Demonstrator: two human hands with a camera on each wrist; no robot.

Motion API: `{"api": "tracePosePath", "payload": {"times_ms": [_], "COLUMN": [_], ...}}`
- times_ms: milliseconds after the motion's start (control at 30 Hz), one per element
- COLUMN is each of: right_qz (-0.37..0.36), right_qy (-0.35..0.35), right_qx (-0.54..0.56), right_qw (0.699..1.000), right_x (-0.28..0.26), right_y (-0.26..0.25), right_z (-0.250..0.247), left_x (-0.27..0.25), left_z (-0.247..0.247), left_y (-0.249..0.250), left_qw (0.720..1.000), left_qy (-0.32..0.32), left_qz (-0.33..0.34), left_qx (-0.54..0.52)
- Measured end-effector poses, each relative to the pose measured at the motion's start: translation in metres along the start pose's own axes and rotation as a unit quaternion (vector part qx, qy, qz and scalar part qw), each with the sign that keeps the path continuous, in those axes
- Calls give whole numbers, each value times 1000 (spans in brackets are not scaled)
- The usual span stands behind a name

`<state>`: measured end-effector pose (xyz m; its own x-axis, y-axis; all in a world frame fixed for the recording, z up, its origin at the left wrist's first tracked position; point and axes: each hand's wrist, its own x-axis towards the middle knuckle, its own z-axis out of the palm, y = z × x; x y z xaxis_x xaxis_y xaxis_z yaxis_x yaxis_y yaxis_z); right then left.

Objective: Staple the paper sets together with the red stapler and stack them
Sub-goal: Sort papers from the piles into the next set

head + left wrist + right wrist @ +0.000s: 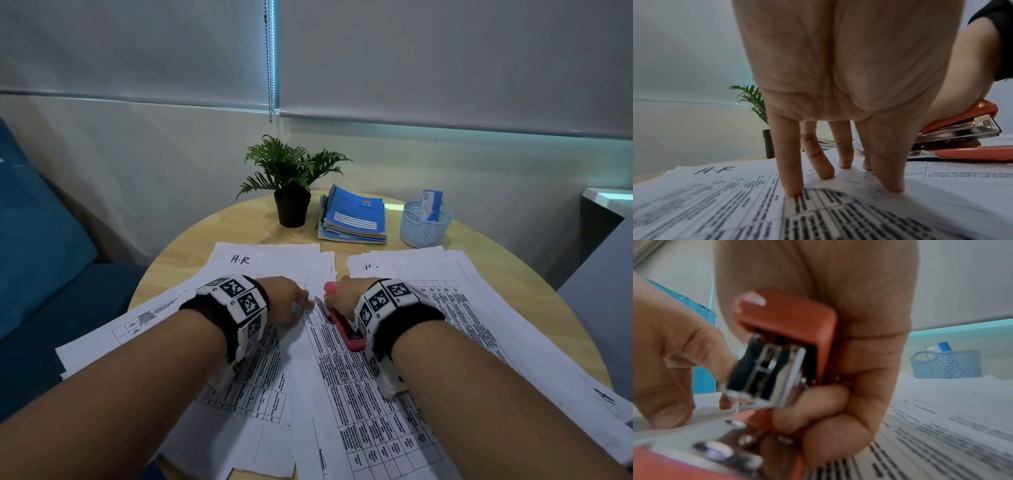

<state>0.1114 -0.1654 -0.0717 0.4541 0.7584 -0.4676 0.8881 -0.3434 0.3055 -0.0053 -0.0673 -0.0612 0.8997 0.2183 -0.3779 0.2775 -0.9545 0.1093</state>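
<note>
Head view: the red metal-jawed stapler (343, 320) lies at centre, long axis running from 5 toward 11 o'clock, its mouth at the printed paper set's (346, 383) top edge. The right hand (346, 294) grips it; the left hand (286, 301), at 9 o'clock, presses the sheets with straight fingers on the round wooden tabletop (191, 246).

Round light-wood surface (212, 226) covered w/ printed white paper sheets (370, 394). Left hand (284, 301) rests on the sheets; right hand (346, 294) grips red metal stapler (346, 330). Behind: green potted plant (291, 185), blue spiral notebooks (356, 216), pale blue mesh basket (424, 228).
</note>
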Motion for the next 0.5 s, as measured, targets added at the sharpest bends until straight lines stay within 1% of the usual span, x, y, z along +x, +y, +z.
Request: {"api": "tracePosePath", "payload": {"times_ms": [133, 300, 433, 500], "right_qz": [-5, -15, -22, -38], "right_qy": [17, -15, -11, -13], "right_qx": [13, 4, -8, 8], "right_qw": [1000, 1000, 1000, 999], "right_x": [8, 4, 3, -1], "right_y": [5, 7, 8, 11], "right_z": [2, -5, -6, -5], "left_x": [0, -1, -2, -1], "left_z": [0, 0, -1, 0], "left_y": [0, 4, 4, 4], "left_qw": [1000, 1000, 1000, 1000], "left_qy": [1, 13, 10, 6], "left_qz": [2, 5, 6, 6], "left_qx": [-2, 0, 10, 13]}}
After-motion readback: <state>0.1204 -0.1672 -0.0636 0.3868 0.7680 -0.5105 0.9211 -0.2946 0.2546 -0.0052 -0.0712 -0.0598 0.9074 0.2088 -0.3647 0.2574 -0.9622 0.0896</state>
